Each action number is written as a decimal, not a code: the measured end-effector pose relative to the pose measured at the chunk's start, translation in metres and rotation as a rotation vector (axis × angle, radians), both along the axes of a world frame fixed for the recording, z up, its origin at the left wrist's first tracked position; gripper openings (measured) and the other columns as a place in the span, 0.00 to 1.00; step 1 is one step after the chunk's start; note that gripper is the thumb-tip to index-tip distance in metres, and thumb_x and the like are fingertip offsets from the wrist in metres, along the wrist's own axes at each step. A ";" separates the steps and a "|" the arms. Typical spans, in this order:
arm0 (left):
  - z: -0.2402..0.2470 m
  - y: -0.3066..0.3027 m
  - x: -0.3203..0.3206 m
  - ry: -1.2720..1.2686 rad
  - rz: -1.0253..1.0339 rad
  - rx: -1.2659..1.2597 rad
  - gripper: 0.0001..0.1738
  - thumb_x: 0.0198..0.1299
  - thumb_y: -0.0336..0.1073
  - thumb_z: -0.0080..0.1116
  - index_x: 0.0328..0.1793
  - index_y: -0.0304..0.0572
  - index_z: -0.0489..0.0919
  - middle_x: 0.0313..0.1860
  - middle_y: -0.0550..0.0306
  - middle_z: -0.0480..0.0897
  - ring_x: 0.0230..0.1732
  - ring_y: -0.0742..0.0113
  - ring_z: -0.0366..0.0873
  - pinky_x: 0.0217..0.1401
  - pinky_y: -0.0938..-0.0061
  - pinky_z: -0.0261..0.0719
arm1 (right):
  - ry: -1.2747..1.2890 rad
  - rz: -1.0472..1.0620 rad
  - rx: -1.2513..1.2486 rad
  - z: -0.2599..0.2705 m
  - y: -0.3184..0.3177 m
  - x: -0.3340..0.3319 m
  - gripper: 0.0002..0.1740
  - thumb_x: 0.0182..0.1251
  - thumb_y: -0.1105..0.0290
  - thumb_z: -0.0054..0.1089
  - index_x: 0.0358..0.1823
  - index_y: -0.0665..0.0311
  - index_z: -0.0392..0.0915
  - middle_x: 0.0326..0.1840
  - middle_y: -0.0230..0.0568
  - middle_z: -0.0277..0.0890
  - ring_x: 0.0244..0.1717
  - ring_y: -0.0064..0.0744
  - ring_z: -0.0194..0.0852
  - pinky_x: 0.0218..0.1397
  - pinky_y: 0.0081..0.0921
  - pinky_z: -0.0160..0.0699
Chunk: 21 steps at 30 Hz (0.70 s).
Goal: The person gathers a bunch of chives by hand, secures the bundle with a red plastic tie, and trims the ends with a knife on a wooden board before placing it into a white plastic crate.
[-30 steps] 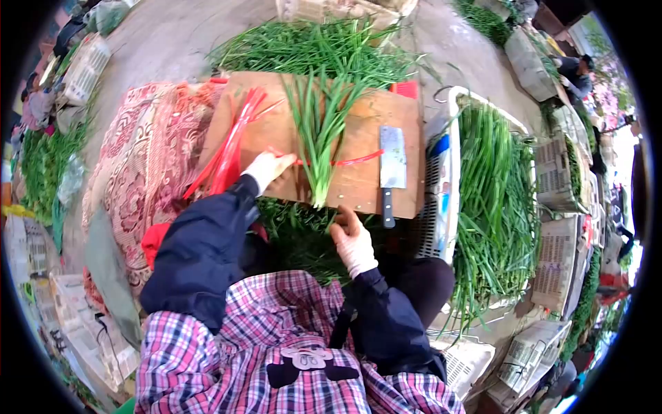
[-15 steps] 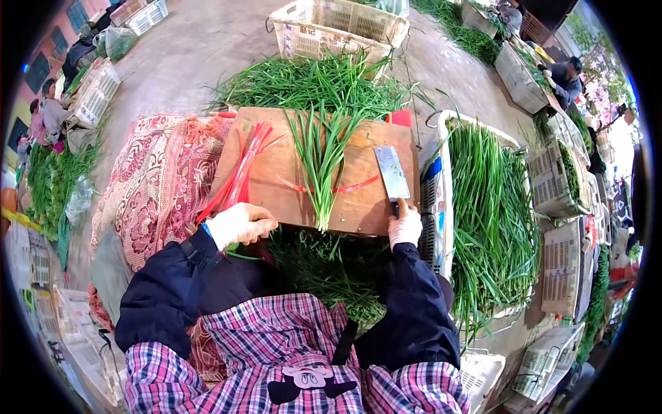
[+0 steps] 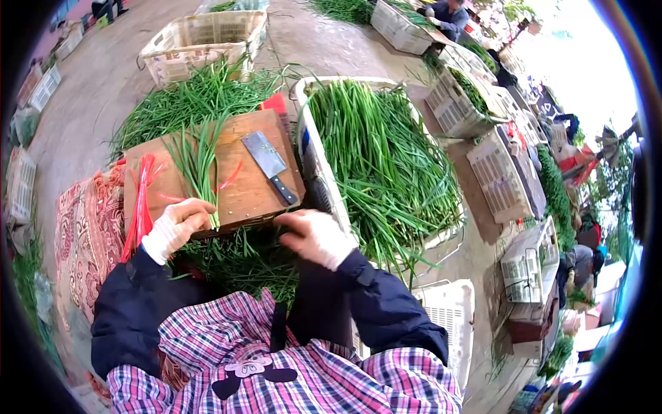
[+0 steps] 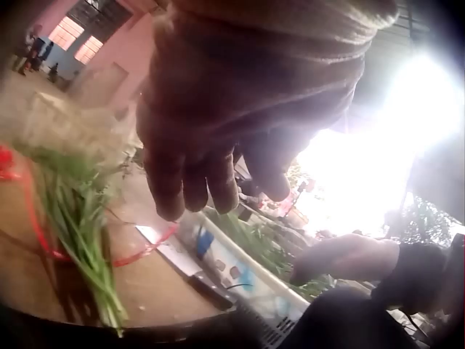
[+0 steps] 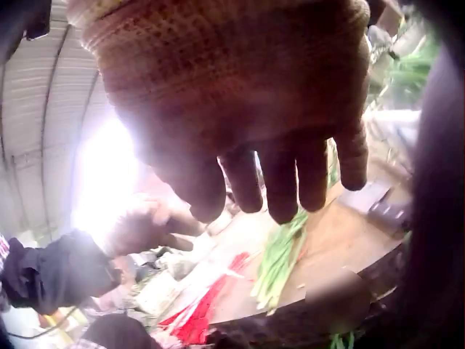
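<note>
A bunch of long flat green leaves like chives [image 3: 196,162] lies on a wooden board [image 3: 238,131], pale cut ends towards the person. Under it runs a red plastic strip [image 3: 229,178], loose at both sides. My left hand [image 3: 178,224] hovers over the board's front edge by the pale ends, fingers loosely bent and holding nothing. My right hand [image 3: 314,234], fingers relaxed and empty, hangs off the board's front right corner. The cleaver [image 3: 265,155] rests at the board's right, handle towards that corner. More red strips [image 3: 143,200] lie bundled at the left.
A white crate [image 3: 317,162] heaped with green leaves stands right of the board. Behind the board are a leaf pile [image 3: 200,96] and another white crate [image 3: 162,62]. Patterned cloth [image 3: 89,241] lies at the left. Loose greens [image 3: 248,265] fill the space below the board.
The right hand has let go of the cleaver's handle and drawn back; the cleaver now lies fully on the board. The left hand has moved towards the pale ends. The head view has turned right.
</note>
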State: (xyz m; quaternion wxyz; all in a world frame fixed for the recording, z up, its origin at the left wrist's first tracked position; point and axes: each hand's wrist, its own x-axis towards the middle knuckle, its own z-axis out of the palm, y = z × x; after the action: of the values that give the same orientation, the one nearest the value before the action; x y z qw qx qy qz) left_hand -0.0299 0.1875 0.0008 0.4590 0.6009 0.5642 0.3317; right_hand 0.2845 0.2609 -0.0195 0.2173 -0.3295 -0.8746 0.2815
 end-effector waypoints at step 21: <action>-0.052 0.064 0.287 -0.752 -0.046 -0.441 0.15 0.69 0.41 0.53 0.52 0.38 0.80 0.48 0.57 0.83 0.48 0.69 0.80 0.54 0.74 0.79 | -0.147 -0.705 0.339 -0.073 0.053 0.193 0.14 0.47 0.64 0.72 0.33 0.60 0.79 0.42 0.38 0.77 0.49 0.43 0.74 0.53 0.42 0.69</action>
State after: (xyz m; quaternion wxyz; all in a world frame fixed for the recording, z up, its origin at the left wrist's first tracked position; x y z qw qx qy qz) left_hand 0.2573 0.2512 -0.0509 0.7573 0.3383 0.4013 0.3886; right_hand 0.4777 0.3143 -0.0927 0.2885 -0.5882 -0.7553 0.0169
